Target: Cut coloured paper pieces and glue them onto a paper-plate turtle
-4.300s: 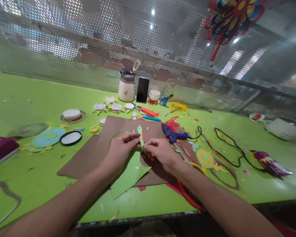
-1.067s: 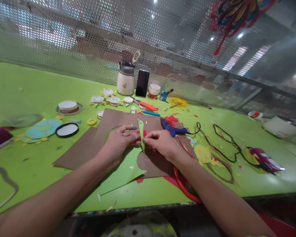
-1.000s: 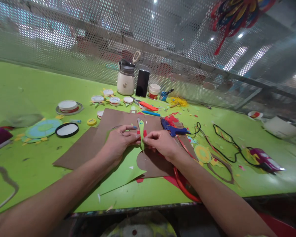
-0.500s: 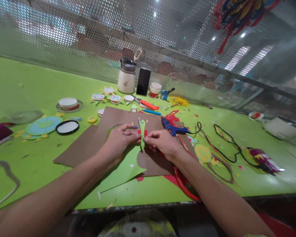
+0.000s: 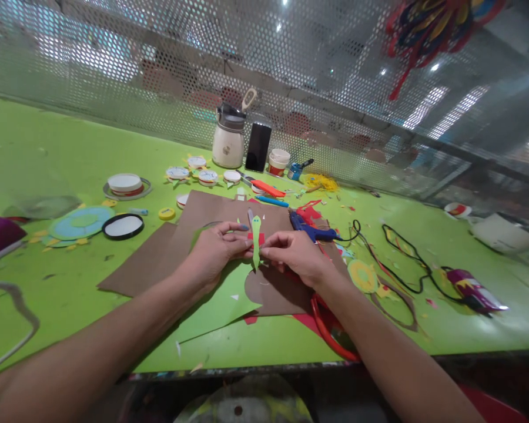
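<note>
A narrow green paper cutout (image 5: 256,241) with two small eye dots stands between my hands, over a red paper piece (image 5: 261,237). My left hand (image 5: 218,252) pinches at its left side, fingertips at the red piece and the cutout's edge. From the other side my right hand (image 5: 291,252) pinches the cutout's lower part between thumb and fingers. Beneath my hands lie brown cardboard (image 5: 207,205) and a larger green paper sheet (image 5: 216,311) with a curved cut. My fingertips partly hide the red piece.
A blue glue gun (image 5: 311,229) lies right of my hands, its cord trailing right. Behind are a red cutter (image 5: 268,189), a blue pen (image 5: 272,201), a phone (image 5: 258,147) and a white jug (image 5: 228,141). A paper turtle (image 5: 81,223) and black-rimmed lid (image 5: 123,226) lie left.
My hands keep their pinch on the green cutout with barely any movement. The whole view has shifted slightly.
</note>
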A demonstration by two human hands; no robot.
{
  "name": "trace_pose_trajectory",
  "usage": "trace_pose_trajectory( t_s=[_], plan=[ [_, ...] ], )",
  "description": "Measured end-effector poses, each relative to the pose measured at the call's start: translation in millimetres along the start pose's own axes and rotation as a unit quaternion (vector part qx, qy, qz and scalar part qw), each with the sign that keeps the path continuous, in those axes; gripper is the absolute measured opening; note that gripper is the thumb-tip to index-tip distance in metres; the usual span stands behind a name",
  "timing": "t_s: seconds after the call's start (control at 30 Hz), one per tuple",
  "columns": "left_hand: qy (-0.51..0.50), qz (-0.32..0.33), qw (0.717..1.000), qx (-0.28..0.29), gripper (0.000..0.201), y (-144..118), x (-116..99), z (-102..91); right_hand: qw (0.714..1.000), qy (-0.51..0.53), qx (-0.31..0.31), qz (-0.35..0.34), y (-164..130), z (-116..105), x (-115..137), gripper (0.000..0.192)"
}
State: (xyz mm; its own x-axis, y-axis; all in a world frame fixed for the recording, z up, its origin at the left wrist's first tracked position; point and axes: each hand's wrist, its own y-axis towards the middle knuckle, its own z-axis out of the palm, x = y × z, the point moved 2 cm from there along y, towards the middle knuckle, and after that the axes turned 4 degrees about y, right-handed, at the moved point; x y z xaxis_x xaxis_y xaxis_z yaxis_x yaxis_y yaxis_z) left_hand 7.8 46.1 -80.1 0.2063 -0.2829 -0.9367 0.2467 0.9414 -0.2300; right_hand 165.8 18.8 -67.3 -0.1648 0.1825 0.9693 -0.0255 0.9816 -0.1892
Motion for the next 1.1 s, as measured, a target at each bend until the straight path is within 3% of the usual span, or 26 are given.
trace_pose_trajectory(
  t_s=[0.17,0.43,1.1],
  plan=[
    [0.010,0.003,1.000,0.009,0.031,-2,-2,2.4,1.000,0.000,-0.006,-0.023,4,-9,0,0.011],
    [0.027,-0.005,0.999,0.019,0.028,-5,-2,3.7,1.000,0.024,-0.013,-0.015,3,-1,2,0.015],
    [0.063,0.014,0.993,0.099,0.043,-4,2,2.4,0.999,0.030,-0.006,-0.025,3,9,-2,0.017]
  ],
)
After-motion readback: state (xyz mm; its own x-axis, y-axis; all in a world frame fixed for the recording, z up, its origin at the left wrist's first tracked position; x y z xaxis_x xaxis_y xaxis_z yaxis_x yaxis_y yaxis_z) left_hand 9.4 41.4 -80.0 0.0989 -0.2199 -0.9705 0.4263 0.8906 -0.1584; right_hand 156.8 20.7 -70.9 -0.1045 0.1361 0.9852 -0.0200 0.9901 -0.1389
